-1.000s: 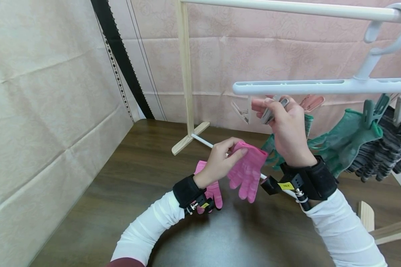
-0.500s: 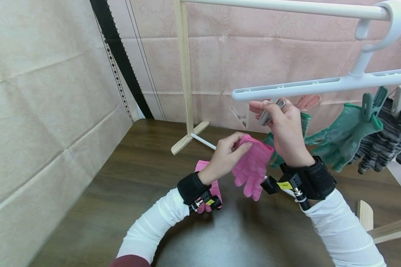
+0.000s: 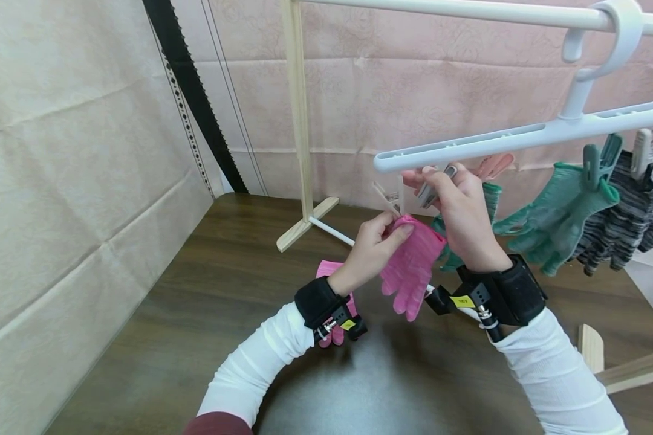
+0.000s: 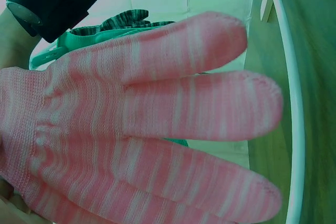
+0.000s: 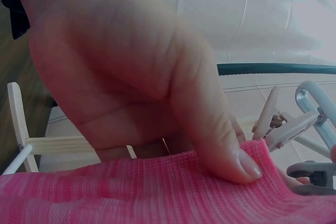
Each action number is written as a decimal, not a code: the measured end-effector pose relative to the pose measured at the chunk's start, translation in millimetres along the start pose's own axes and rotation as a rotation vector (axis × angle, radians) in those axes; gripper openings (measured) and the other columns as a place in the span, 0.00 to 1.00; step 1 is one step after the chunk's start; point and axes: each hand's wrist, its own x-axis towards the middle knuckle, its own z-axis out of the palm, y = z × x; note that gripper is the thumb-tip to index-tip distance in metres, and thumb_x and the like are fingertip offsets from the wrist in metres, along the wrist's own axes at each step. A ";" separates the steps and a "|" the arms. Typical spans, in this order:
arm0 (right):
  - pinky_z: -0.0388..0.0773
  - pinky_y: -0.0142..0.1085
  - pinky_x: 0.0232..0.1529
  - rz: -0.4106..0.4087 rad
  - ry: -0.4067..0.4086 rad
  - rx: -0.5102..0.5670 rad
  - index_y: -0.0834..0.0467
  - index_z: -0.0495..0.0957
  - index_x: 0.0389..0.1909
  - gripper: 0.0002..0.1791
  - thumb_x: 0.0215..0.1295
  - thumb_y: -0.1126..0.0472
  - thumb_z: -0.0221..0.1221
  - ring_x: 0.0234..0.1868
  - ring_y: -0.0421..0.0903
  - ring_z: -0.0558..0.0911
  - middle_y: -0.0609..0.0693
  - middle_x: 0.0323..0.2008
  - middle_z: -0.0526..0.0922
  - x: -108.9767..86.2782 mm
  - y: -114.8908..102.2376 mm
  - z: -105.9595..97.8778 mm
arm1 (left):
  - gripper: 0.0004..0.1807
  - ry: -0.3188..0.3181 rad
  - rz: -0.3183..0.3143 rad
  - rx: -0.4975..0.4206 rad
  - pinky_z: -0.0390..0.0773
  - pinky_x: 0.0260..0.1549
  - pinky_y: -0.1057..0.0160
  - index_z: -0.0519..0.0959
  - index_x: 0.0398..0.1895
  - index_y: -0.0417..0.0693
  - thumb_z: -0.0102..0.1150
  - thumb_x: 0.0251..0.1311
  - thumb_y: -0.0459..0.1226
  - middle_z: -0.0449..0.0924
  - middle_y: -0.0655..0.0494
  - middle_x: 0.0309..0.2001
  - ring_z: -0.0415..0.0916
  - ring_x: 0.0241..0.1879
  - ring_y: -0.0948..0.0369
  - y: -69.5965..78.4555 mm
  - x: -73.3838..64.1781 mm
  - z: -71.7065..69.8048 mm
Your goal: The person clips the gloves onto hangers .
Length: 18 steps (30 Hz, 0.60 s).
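My left hand (image 3: pixel 375 244) pinches the cuff of a pink striped glove (image 3: pixel 410 266), which hangs with its fingers down. In the right wrist view the left thumb (image 5: pixel 231 156) presses flat on the cuff near its edge. My right hand (image 3: pixel 462 205) grips a grey clothespin (image 3: pixel 437 187) under the left end of a light blue hanger (image 3: pixel 468 148). A pale clothespin (image 3: pixel 390 198) hangs just left of it, close above the glove's cuff. The glove (image 4: pixel 157 114) fills most of the left wrist view. A second pink glove (image 3: pixel 326 269) lies on the table, partly hidden by the left wrist.
Green gloves (image 3: pixel 555 211) and dark striped gloves (image 3: pixel 620 211) hang from clothespins to the right. A pink clothespin (image 3: pixel 495 166) shows behind the right hand. The hanger hooks over a white rail (image 3: pixel 468 11) on a wooden stand (image 3: pixel 299 121). A white lower bar (image 3: pixel 332 231) crosses behind the hands.
The left hand has carried the pink glove rightward and slightly up, close to the clothespins. The hanger has tilted, its left end lower, and its hook has shifted left.
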 end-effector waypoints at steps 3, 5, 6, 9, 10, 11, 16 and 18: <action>0.59 0.46 0.56 0.003 -0.016 -0.027 0.61 0.68 0.49 0.15 0.65 0.58 0.47 0.47 0.40 0.76 0.43 0.36 0.83 -0.4 1.2 -0.7 | 0.08 0.001 0.000 0.000 0.64 0.23 0.74 0.70 0.36 0.36 0.46 0.62 0.35 0.69 0.47 0.26 0.64 0.24 0.66 -1.9 1.5 1.4; 0.58 0.47 0.56 0.005 -0.026 -0.043 0.61 0.67 0.50 0.16 0.65 0.57 0.47 0.49 0.41 0.75 0.43 0.36 0.83 -1.3 1.9 -1.4 | 0.08 -0.003 0.004 -0.007 0.65 0.23 0.74 0.70 0.37 0.35 0.45 0.62 0.34 0.70 0.46 0.26 0.64 0.24 0.67 -2.9 2.1 2.2; 0.58 0.48 0.56 0.005 -0.029 -0.049 0.61 0.67 0.51 0.16 0.66 0.57 0.46 0.49 0.41 0.74 0.43 0.36 0.83 -1.5 2.3 -1.6 | 0.09 -0.004 0.008 -0.011 0.66 0.24 0.73 0.70 0.38 0.36 0.45 0.63 0.34 0.70 0.46 0.27 0.64 0.25 0.67 -3.0 2.4 2.4; 0.59 0.46 0.55 0.003 -0.028 -0.072 0.60 0.68 0.50 0.15 0.66 0.57 0.46 0.50 0.42 0.73 0.42 0.35 0.83 -2.3 3.4 -2.1 | 0.10 -0.004 0.010 -0.033 0.67 0.25 0.73 0.70 0.41 0.35 0.44 0.63 0.34 0.71 0.45 0.29 0.65 0.26 0.66 -2.1 3.4 2.9; 0.59 0.45 0.55 0.002 -0.028 -0.076 0.60 0.68 0.50 0.15 0.66 0.57 0.46 0.50 0.42 0.73 0.42 0.35 0.83 -2.7 3.7 -2.2 | 0.10 -0.005 0.006 -0.041 0.67 0.25 0.73 0.69 0.41 0.35 0.44 0.63 0.34 0.70 0.45 0.29 0.65 0.27 0.66 -1.3 3.7 2.8; 0.59 0.44 0.54 0.001 -0.028 -0.081 0.59 0.68 0.49 0.15 0.66 0.57 0.46 0.50 0.42 0.73 0.42 0.35 0.83 -3.0 4.0 -2.3 | 0.10 -0.004 0.003 -0.048 0.67 0.25 0.73 0.69 0.42 0.34 0.43 0.63 0.34 0.70 0.45 0.29 0.65 0.27 0.65 -0.5 4.1 2.9; 0.60 0.41 0.52 -0.009 -0.029 -0.097 0.60 0.68 0.50 0.15 0.66 0.58 0.45 0.51 0.43 0.71 0.41 0.34 0.83 -4.0 5.8 -3.6 | 0.12 0.002 -0.036 -0.096 0.68 0.26 0.73 0.67 0.45 0.32 0.42 0.64 0.34 0.70 0.41 0.31 0.66 0.28 0.63 1.8 5.7 2.7; 0.60 0.39 0.52 -0.012 -0.029 -0.099 0.60 0.68 0.49 0.15 0.66 0.58 0.45 0.52 0.43 0.70 0.41 0.34 0.83 -4.1 6.5 -4.1 | 0.13 0.008 -0.044 -0.116 0.68 0.27 0.73 0.68 0.45 0.31 0.42 0.64 0.34 0.70 0.40 0.31 0.66 0.28 0.63 2.2 6.2 2.7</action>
